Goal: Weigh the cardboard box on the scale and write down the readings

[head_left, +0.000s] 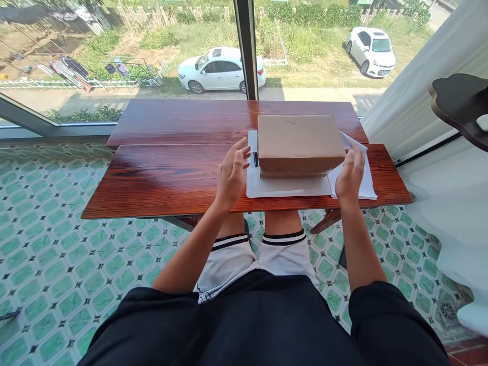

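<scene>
A closed brown cardboard box (299,137) rests on a flat, pale grey board-like thing (293,188) on the wooden table. My left hand (232,170) is raised left of the box, its fingers apart and a gap between it and the cardboard. On the other side, my right hand (351,173) is by the box's right front corner, fingers stretched out; whether it touches the cardboard I cannot tell. White paper sheets (364,185) lie under and beside that hand. Neither hand holds anything.
The dark red wooden table (168,175) stands before a window, its top split lengthwise by a gap or step. White curtains (430,203) hang at the right, near a dark wavy-edged object (459,101). Green tiles (95,274) cover the floor. White cars (219,71) are parked outside.
</scene>
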Motion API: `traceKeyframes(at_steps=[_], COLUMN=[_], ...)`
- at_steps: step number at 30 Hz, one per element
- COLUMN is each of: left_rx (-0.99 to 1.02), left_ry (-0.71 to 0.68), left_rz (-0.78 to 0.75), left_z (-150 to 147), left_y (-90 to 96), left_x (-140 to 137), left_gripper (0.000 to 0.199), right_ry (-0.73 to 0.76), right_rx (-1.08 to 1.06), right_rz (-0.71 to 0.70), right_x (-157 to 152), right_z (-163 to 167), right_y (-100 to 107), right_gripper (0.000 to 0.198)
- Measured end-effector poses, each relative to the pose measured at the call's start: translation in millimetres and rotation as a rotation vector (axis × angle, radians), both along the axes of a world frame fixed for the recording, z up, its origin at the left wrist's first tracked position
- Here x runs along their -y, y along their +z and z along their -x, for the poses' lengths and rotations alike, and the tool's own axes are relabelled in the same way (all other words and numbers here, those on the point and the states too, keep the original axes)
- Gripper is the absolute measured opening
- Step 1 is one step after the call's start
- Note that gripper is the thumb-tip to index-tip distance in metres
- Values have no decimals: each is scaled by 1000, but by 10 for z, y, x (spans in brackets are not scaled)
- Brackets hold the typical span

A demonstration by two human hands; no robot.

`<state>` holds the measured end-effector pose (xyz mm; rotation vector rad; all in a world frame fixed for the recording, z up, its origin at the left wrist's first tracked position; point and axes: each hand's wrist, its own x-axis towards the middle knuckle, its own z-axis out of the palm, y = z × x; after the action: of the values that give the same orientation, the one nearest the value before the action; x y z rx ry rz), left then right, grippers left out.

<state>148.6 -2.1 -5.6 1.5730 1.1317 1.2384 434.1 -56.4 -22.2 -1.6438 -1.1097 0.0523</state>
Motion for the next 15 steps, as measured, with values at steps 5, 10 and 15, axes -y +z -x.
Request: traceKeyframes(at_steps=[5, 10, 15], left_rx=[76, 94, -135], left_ry=[49, -38, -305], left_rz=[-143, -227, -278], left_z=[193, 303, 337], left_y=[226, 444, 613], left_x=[57, 238, 451], left_gripper=[42, 34, 30], right_ry=[-62, 334, 751], right_rx=[170, 310, 419], right_rz=[-286, -261, -148], right_x=[129, 274, 303], right_z=[275, 877, 1372], right_y=[222, 360, 182], right_gripper=[38, 33, 20])
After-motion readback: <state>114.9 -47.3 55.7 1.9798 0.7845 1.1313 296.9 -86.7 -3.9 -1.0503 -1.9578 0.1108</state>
